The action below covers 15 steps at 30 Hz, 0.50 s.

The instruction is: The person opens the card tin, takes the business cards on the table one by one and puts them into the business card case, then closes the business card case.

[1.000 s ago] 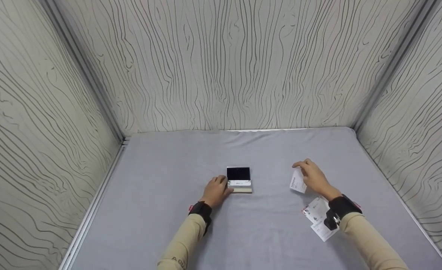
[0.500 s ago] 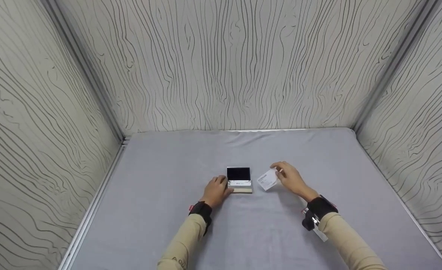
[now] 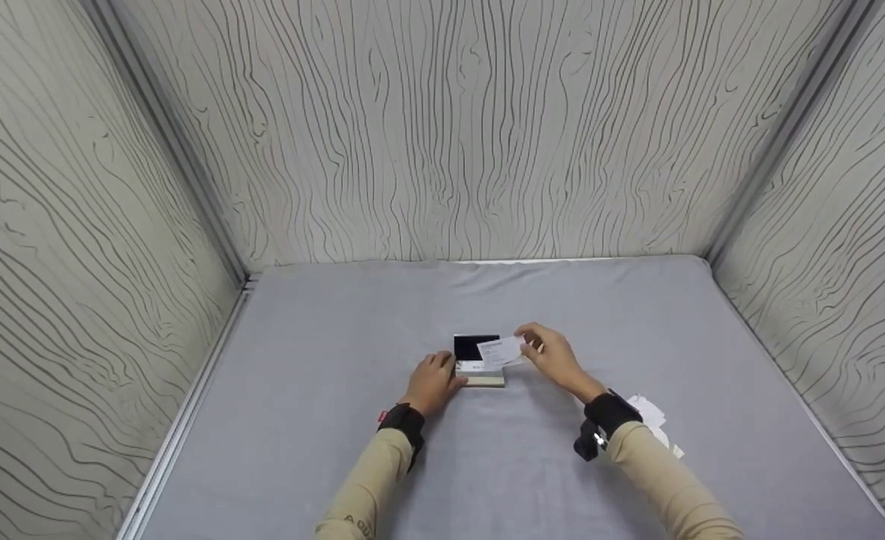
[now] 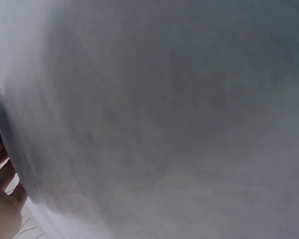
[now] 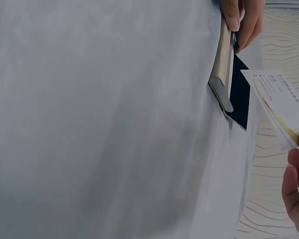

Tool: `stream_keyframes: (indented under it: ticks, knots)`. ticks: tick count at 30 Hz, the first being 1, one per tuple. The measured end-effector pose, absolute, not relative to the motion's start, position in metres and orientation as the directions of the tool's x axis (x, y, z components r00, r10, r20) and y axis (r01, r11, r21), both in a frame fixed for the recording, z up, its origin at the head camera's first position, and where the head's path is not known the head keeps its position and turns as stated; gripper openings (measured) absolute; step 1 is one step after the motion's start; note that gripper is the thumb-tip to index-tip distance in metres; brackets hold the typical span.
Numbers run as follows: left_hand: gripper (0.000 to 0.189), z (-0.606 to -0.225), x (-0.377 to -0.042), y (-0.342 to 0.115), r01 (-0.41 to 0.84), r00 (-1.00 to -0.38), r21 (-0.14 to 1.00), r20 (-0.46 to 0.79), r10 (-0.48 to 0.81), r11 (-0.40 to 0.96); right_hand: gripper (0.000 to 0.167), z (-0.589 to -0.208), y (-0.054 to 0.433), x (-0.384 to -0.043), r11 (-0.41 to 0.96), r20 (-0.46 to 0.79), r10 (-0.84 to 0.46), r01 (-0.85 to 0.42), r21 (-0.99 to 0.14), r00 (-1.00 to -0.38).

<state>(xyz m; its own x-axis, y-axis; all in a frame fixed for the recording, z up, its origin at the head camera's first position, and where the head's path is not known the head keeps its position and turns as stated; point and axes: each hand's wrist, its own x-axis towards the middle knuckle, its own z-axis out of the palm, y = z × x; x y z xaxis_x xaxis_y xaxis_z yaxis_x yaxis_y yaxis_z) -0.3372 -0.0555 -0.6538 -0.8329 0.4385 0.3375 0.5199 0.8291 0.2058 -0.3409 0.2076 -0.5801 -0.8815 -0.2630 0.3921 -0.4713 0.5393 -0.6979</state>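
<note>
In the head view a small card holder [image 3: 485,382] stands on the cloth, with a pale front edge and a dark upright back. My left hand [image 3: 429,384] holds its left end, thumb at the front and fingers behind. A white card lies in the holder, partly covered. My right hand [image 3: 555,361] pinches printed business cards [image 3: 498,351] by their right end, over the holder's right side. In the right wrist view these business cards [image 5: 279,99] look like more than one, tilted and apart from the holder [image 5: 222,64]. The left wrist view catches only part of my left hand [image 4: 5,199].
More white cards [image 3: 649,416] lie on the grey cloth [image 3: 322,337] under my right forearm, partly hidden. Patterned panels [image 3: 442,135] close off the back and both sides of the table.
My right hand has moved left with the business cards, from the right part of the table to above the holder, turning them flatter. The left hand and holder have stayed put.
</note>
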Motion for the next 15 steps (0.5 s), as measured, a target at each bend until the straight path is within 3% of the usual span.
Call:
stream_keyframes:
  ticks: [9, 15]
  knots:
    - [0.049, -0.649, -0.333, -0.056, 0.535, -0.817, 0.196, 0.368, 0.444, 0.822, 0.02, -0.591, 0.186, -0.346, 0.513, 0.408, -0.297, -0.505, -0.694, -0.863]
    - [0.052, -0.649, -0.333, -0.055, 0.509, -0.839, 0.204, 0.333, 0.43, 0.836, 0.02, -0.598, 0.177, -0.351, 0.503, 0.419, -0.285, -0.507, -0.7, -0.862]
